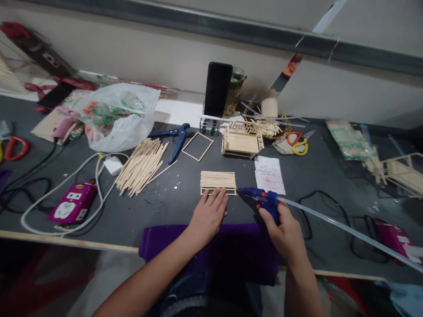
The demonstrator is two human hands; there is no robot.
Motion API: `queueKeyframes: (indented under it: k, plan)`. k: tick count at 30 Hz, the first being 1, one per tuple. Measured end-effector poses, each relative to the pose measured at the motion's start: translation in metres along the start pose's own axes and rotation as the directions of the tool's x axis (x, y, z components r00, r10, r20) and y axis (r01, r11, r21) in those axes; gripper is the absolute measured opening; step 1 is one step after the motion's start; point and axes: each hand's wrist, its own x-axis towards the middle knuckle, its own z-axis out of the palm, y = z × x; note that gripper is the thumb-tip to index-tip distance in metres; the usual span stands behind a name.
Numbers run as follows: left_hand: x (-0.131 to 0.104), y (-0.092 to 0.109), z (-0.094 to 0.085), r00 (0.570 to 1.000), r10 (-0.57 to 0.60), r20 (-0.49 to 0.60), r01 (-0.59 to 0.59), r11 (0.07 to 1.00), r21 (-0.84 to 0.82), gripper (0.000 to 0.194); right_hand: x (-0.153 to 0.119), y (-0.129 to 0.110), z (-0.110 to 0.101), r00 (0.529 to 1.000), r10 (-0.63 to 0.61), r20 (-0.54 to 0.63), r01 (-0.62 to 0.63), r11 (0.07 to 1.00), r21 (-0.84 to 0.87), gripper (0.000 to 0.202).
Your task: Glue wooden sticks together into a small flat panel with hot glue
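My left hand (211, 211) lies with its fingers stretched out flat over the near edge of a small panel of wooden sticks (218, 179), pressing it against the table. In my right hand (287, 231) is a blue hot glue gun (264, 199), its nozzle pointing left at the panel's near right corner. A long translucent glue stick (333, 222) runs out of the gun's back to the right. Behind the panel are a square stick frame (198, 146) and a small box-like stick model (242, 144). A pile of loose wooden sticks (142, 167) lies to the left.
On the dark table (185, 207), a blue cutter (179, 143) lies behind the sticks. A phone (217, 90) stands upright at the back. Scissors (299, 143) and a written paper (270, 175) are to the right. A purple cloth (161, 240) hangs over the front edge; a power strip (73, 201) sits left.
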Motion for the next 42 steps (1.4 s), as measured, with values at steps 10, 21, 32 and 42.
queueKeyframes:
  k: [10,21,32,42]
  plan:
    - [0.0004,0.0008,-0.0011,1.000,0.007,0.001,-0.007,1.000,0.004,0.041,0.0020,-0.0005,0.0034,0.998,-0.052,0.022,0.054,0.996,-0.068,0.046]
    - [0.0008,0.0016,-0.0025,1.000,0.008,-0.009,-0.008,1.000,0.018,0.041,0.0038,-0.0058,-0.0003,0.997,-0.028,0.067,0.038,0.988,-0.149,0.050]
    - [0.0001,0.0014,-0.0013,1.000,0.013,-0.012,-0.013,1.000,0.013,0.042,0.0030,-0.0025,0.0010,0.998,-0.039,0.049,0.046,0.988,-0.149,0.050]
    - [0.0004,0.0016,-0.0021,1.000,0.013,-0.019,-0.012,1.000,0.015,0.041,0.0033,-0.0034,0.0009,0.998,-0.017,0.063,0.026,0.989,-0.143,0.053]
